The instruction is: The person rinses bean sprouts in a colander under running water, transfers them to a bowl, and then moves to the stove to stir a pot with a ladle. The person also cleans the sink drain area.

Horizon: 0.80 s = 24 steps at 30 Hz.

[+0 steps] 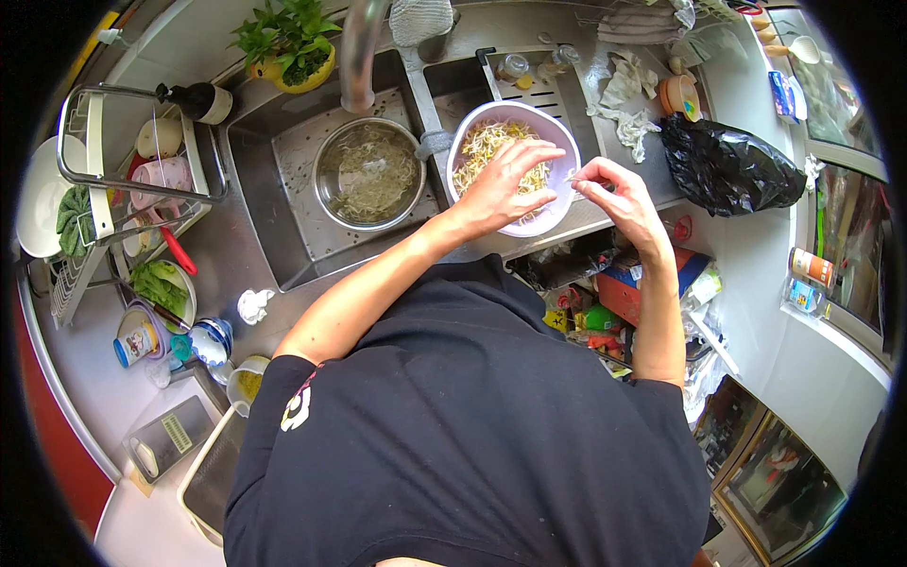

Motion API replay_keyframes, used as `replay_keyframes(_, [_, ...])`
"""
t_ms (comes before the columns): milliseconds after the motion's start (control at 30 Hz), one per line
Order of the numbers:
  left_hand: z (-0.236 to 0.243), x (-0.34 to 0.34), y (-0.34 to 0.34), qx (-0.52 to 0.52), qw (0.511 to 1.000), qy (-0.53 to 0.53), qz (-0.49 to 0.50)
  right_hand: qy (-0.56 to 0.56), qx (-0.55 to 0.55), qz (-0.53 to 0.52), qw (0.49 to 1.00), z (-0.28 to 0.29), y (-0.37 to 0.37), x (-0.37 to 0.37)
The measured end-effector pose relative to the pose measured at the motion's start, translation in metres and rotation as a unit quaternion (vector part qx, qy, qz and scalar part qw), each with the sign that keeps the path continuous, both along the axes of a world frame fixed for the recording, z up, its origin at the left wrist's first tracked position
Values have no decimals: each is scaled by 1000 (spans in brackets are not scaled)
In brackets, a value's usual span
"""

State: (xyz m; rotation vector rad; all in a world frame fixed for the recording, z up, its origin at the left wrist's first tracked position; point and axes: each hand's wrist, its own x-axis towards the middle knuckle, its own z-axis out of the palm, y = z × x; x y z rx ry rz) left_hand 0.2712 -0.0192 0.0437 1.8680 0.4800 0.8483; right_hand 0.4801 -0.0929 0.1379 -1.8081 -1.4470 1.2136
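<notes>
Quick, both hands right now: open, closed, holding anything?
Left hand: open, fingers spread over the sprouts in the pale bowl.
Right hand: closed in a pinch by the bowl's rim; anything held is too small to tell.

Holding left hand (505, 187) spread over bean sprouts (480, 151) in pale plastic bowl (566, 151), pinching right hand (622, 203) thumb-to-fingertips by bowl's right rim, beside sink (291, 189) containing steel bowl (322, 178) of more sprouts, with black plastic bag (732, 168) farther right.
</notes>
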Motion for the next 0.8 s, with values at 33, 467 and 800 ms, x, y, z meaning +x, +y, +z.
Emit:
replay_keyframes(33, [1, 2, 3, -9, 1000, -13, -14, 43, -11, -8, 999, 1, -1, -3])
replay_keyframes(467, [18, 0, -19, -385, 916, -84, -76, 263, -32, -100, 959, -11, -12, -5])
replay_keyframes(800, [-6, -17, -32, -105, 992, -32, 61, 164, -23, -79, 983, -11, -26, -51])
